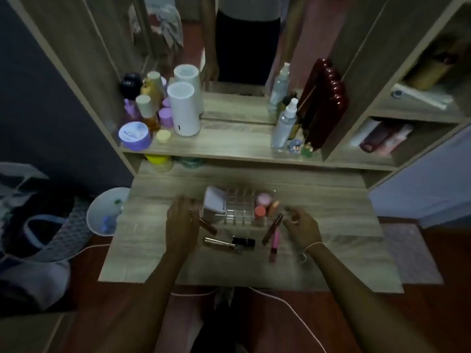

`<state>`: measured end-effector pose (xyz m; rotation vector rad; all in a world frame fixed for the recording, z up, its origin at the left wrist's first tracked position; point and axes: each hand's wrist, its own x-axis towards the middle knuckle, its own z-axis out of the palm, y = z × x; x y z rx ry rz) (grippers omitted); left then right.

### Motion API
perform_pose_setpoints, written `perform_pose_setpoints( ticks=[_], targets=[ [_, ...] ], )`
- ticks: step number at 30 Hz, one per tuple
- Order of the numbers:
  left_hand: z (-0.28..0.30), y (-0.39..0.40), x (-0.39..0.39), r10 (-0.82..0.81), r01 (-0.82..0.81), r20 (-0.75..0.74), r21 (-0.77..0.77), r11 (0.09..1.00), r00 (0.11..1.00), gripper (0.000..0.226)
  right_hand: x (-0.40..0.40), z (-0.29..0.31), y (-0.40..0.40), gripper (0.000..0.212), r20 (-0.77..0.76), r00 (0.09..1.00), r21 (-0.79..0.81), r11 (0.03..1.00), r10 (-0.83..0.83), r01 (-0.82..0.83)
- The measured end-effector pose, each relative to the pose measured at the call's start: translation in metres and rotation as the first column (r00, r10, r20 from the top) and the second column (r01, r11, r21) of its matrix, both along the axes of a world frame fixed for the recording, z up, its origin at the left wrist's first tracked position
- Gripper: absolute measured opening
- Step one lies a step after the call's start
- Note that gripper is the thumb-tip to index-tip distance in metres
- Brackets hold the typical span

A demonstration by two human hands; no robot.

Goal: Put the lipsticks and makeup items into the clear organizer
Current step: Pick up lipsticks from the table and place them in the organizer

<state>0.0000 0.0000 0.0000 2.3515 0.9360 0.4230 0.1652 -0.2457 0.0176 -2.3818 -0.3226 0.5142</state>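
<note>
Your left hand (182, 225) sits loosely curled beside the clear organizer (239, 208), holding nothing I can make out; right hand (302, 226) looks half-open, empty. The pink lipstick (274, 242) lies in front, pointing away from you. Labels are too blurry to read.

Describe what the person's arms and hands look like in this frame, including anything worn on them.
Both forearms are bare, with no sleeves in view. The left hand shows no glove or bracelet; a small dark mark near one finger could be a ring, but the blur leaves that uncertain. The right hand is also ungloved, and a thin pale string bracelet circles its wrist, with a loose end hanging down.
</note>
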Motion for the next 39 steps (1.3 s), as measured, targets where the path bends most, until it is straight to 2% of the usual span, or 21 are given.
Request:
perform_pose_setpoints(
  ticks=[4,9,19,23,26,34,39],
  targets=[
    [-0.02,0.004,0.0,0.203,-0.215,-0.091,-0.152,0.965,0.975,0.039,-0.001,-0.018,0.01,0.045,-0.083,0.993,-0.065,0.995,-0.081,0.075],
    [-0.032,0.012,0.01,0.271,-0.303,-0.163,-0.231,0.925,0.949,0.046,-0.001,-0.037,0.021,0.032,-0.068,0.977,-0.081,0.977,-0.201,0.196],
    [-0.033,0.027,0.029,0.27,-0.335,-0.257,-0.258,0.906,0.928,0.029,0.004,-0.042,0.035,0.021,-0.027,0.93,-0.092,0.927,-0.366,0.363],
    [-0.032,0.034,0.033,0.307,-0.36,-0.24,-0.22,0.907,0.921,0.018,0.011,-0.039,0.041,0.015,-0.016,0.921,-0.114,0.916,-0.389,0.385],
    [-0.03,0.038,0.035,0.297,-0.346,-0.234,-0.208,0.915,0.926,0.018,0.019,-0.037,0.039,0.019,-0.031,0.915,-0.109,0.912,-0.401,0.396],
    [-0.026,0.036,0.039,0.225,-0.282,-0.258,-0.213,0.935,0.94,0.026,0.032,-0.025,0.023,0.015,-0.003,0.881,-0.003,0.881,-0.474,0.474],
    [-0.028,0.041,0.037,0.266,-0.316,-0.232,-0.215,0.924,0.936,0.021,0.035,-0.007,0.008,0.023,0.054,0.872,0.096,0.872,-0.486,0.48]
  ],
)
